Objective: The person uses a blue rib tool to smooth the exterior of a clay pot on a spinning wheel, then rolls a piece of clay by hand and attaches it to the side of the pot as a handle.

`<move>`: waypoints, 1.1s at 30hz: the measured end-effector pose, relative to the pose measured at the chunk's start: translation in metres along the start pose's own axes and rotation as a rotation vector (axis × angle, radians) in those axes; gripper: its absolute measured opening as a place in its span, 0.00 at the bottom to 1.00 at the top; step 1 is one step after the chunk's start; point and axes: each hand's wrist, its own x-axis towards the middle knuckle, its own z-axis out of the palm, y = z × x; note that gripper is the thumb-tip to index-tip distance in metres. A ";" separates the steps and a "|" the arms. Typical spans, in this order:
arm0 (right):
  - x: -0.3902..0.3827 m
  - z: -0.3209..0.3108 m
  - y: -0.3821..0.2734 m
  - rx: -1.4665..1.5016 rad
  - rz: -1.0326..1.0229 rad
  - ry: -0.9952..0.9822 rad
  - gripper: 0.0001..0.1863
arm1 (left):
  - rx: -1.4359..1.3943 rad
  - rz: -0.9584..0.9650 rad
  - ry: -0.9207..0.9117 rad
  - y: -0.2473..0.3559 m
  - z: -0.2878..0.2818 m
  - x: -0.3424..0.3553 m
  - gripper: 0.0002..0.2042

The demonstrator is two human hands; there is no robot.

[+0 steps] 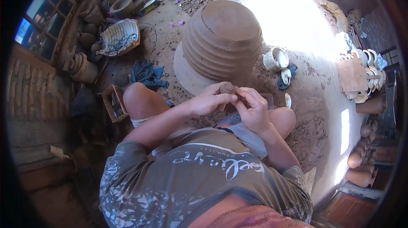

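Note:
Both my hands meet in front of my lap around a small lump of brown clay (227,87). My left hand (212,99) is wrapped round the lump, its thumb lying along the near side. From the other side my right hand (253,108) pinches at the lump with thumb and fingertips; part of the clay is hidden between the hands. Just beyond them stands a big ridged clay pot (223,43), narrower at its flat closed top, on a pale round board (187,75).
A white bucket (276,59) stands right of the pot, beside a dark cloth (287,77). Left lie a blue rag (146,75), a wooden box (114,102) and a ribbed basin (120,37). Several round pots (359,159) line the right wall. Clay crumbs litter the floor.

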 end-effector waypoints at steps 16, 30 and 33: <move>0.029 -0.015 -0.001 -0.434 -0.392 -0.059 0.13 | -0.183 -0.301 0.153 0.020 0.005 0.002 0.28; 0.035 -0.001 -0.001 0.109 -0.081 0.171 0.08 | 0.159 0.383 0.432 0.024 -0.004 0.010 0.09; 0.034 -0.012 -0.003 0.304 0.186 0.257 0.05 | 0.014 0.347 0.583 0.054 -0.028 0.010 0.10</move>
